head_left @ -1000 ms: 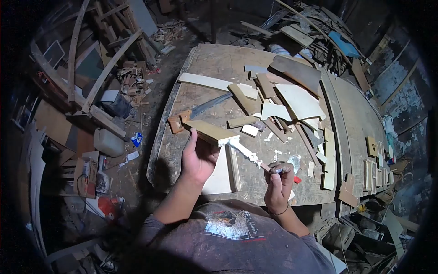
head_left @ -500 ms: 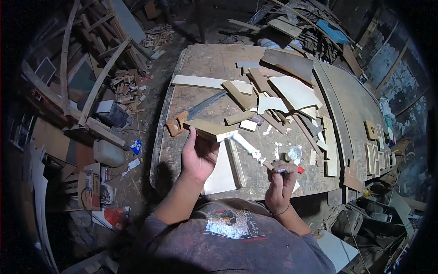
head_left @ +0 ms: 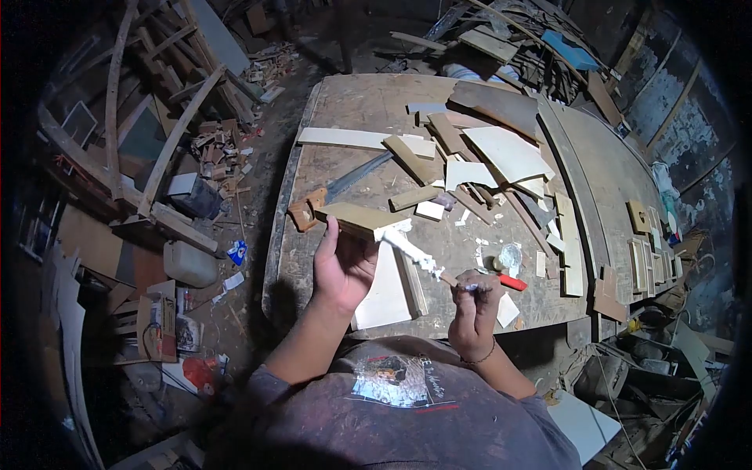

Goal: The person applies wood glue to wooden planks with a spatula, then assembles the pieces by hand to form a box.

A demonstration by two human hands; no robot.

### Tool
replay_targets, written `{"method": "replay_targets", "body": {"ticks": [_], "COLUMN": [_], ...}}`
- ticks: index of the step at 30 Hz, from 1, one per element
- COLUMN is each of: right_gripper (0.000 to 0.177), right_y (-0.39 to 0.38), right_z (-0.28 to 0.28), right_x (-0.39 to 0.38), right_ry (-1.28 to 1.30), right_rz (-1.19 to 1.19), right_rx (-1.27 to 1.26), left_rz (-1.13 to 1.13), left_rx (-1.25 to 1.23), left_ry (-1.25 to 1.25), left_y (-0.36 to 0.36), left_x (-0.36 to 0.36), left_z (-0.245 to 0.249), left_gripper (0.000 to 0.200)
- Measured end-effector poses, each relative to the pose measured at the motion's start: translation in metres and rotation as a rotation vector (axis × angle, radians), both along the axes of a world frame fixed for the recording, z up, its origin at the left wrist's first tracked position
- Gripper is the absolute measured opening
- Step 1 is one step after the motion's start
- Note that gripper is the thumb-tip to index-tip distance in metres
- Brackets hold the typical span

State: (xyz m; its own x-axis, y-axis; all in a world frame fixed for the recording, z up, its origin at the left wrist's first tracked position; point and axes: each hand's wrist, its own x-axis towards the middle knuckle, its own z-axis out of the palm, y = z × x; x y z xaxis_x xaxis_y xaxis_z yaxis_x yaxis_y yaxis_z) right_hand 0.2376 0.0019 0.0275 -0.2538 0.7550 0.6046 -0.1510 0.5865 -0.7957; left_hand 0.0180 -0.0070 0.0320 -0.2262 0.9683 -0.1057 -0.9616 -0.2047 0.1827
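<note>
My left hand (head_left: 341, 262) holds a short wooden block (head_left: 356, 219) above the table, thumb on its near side. White paste covers the block's right end. My right hand (head_left: 475, 301) pinches a thin stick (head_left: 448, 278), whose length toward the block is coated in white paste (head_left: 415, 252); its tip touches the block's end. Under the block lies a pale panel (head_left: 384, 294) with a wooden strip along its right side. A handsaw (head_left: 309, 207) rests left of the block. Beyond my right hand are a red object (head_left: 512, 282) and a small container with white residue (head_left: 509, 257).
Wood offcuts (head_left: 501, 157) are piled on the worktable (head_left: 352, 98). A long pale strip (head_left: 345, 139) lies toward its far side. Small wooden frames (head_left: 644, 266) stand at the right. Scrap and a plastic jug (head_left: 188, 263) are on the floor at left.
My right hand has moved slightly left and down, and the pasted stick has shifted left against the block's end. More paste shows there. The red object is more exposed.
</note>
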Motion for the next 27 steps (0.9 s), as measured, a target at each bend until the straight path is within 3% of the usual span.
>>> {"method": "replay_targets", "body": {"ticks": [7, 11, 15, 18, 19, 22, 27], "right_gripper": [0.016, 0.017, 0.015, 0.016, 0.017, 0.018, 0.019], "right_y": [-0.005, -0.002, 0.002, 0.001, 0.005, 0.008, 0.021], "right_z": [-0.001, -0.008, -0.008, 0.001, -0.002, -0.004, -0.006], "right_x": [0.006, 0.01, 0.023, 0.032, 0.033, 0.039, 0.058], "right_ry": [0.127, -0.027, -0.085, 0.031, 0.006, -0.035, -0.123], "right_rz": [-0.063, 0.055, -0.092, -0.044, -0.049, 0.07, -0.123], "right_rx": [-0.079, 0.013, -0.06, -0.133, -0.006, -0.015, -0.012], "left_rz": [0.026, -0.012, 0.046, 0.046, 0.043, 0.005, 0.014], "left_rx": [0.115, 0.127, 0.101, 0.043, 0.041, 0.07, 0.1], "left_ry": [-0.009, -0.025, -0.031, -0.04, -0.045, -0.068, -0.086], "left_y": [-0.003, -0.005, -0.001, 0.001, 0.002, 0.006, 0.014], "left_x": [0.004, 0.012, 0.017, 0.023, 0.026, 0.033, 0.041], "left_z": [0.001, -0.002, -0.004, -0.003, -0.005, -0.01, -0.014], "left_gripper": [0.033, 0.032, 0.034, 0.035, 0.035, 0.035, 0.038]}}
